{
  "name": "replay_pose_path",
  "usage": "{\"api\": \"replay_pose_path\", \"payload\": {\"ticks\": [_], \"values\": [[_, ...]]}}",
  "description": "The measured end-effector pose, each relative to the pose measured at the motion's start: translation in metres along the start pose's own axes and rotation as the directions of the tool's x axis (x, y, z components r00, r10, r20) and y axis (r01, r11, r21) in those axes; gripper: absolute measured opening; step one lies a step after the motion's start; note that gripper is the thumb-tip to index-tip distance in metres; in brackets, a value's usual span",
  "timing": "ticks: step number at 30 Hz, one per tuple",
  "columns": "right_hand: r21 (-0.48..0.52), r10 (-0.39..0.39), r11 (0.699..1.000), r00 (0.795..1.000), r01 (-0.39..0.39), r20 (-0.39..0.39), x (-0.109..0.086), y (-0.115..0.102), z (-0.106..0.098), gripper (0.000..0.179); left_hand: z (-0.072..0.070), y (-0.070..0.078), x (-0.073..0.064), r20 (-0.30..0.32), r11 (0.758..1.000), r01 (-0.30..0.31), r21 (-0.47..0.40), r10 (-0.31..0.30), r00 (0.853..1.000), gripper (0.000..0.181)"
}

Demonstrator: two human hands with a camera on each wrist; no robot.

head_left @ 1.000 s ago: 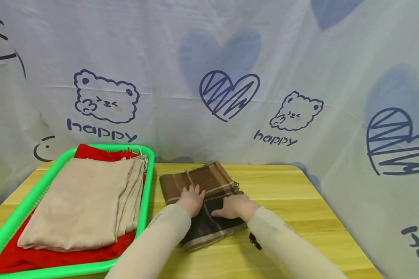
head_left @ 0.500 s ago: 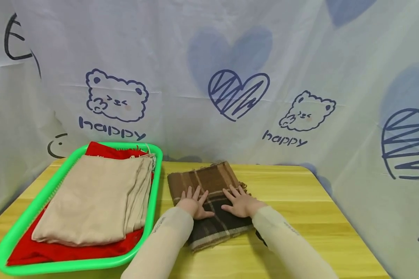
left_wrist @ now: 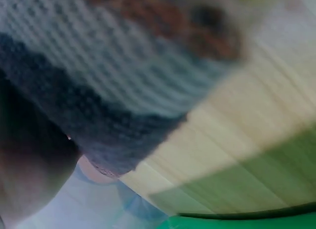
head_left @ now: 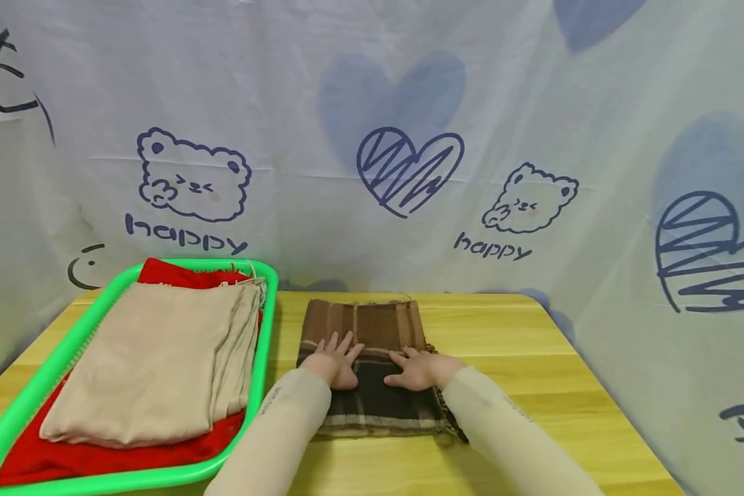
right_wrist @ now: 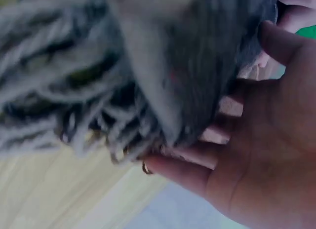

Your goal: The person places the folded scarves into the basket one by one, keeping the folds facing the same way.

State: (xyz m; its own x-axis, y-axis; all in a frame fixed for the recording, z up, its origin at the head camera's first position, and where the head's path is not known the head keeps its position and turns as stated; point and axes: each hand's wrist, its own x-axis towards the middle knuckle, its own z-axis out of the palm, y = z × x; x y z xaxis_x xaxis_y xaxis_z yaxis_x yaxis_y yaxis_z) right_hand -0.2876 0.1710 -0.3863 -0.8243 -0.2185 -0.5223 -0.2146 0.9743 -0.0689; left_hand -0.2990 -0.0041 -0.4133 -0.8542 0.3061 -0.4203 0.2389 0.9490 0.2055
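A folded plaid scarf (head_left: 381, 406), brown at the back and black toward the front with pale stripes, lies squarely on the table in the head view. My left hand (head_left: 333, 365) rests on its left part, fingers spread. On its right part lies my right hand (head_left: 424, 369), fingers extended and apart. In the right wrist view the right hand (right_wrist: 266, 135) is at the scarf's edge (right_wrist: 187, 66), next to its twisted fringe (right_wrist: 74, 91). The left wrist view shows the scarf's layered edge (left_wrist: 108, 56) close up and blurred.
Left of the scarf stands a green basket (head_left: 266, 344). Inside it a folded beige cloth (head_left: 142, 365) lies on top of a red cloth (head_left: 118, 461). The wooden table (head_left: 533, 386) extends to the right. A printed curtain (head_left: 310, 207) hangs behind.
The scarf has turned from a slanted position to lie nearly straight. My right hand's fingers have gone from curled at its edge to spread on top. The left hand has stayed on it.
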Motion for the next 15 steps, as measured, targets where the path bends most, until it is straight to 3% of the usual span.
{"api": "replay_pose_path", "payload": {"ticks": [4, 8, 12, 15], "values": [[0.067, -0.018, 0.997, 0.99, 0.028, -0.143, 0.007, 0.005, 0.001, 0.066, -0.007, 0.0, -0.009, -0.035, 0.996, 0.007, -0.084, -0.01, 0.999, 0.064], [0.283, 0.097, 0.959, 0.956, -0.016, -0.278, 0.013, 0.017, 0.005, 0.073, -0.009, -0.001, -0.015, -0.102, 0.972, 0.112, -0.207, -0.136, 0.986, 0.068], [0.455, 0.221, 0.887, 0.936, -0.076, -0.275, 0.016, 0.027, 0.01, 0.082, -0.006, -0.003, -0.016, -0.109, 0.899, 0.252, -0.358, -0.308, 0.945, 0.075], [0.576, 0.236, 0.817, 0.93, -0.033, -0.282, 0.019, 0.03, 0.013, 0.082, -0.006, -0.003, -0.015, -0.104, 0.845, 0.301, -0.442, -0.382, 0.918, 0.071]]}}
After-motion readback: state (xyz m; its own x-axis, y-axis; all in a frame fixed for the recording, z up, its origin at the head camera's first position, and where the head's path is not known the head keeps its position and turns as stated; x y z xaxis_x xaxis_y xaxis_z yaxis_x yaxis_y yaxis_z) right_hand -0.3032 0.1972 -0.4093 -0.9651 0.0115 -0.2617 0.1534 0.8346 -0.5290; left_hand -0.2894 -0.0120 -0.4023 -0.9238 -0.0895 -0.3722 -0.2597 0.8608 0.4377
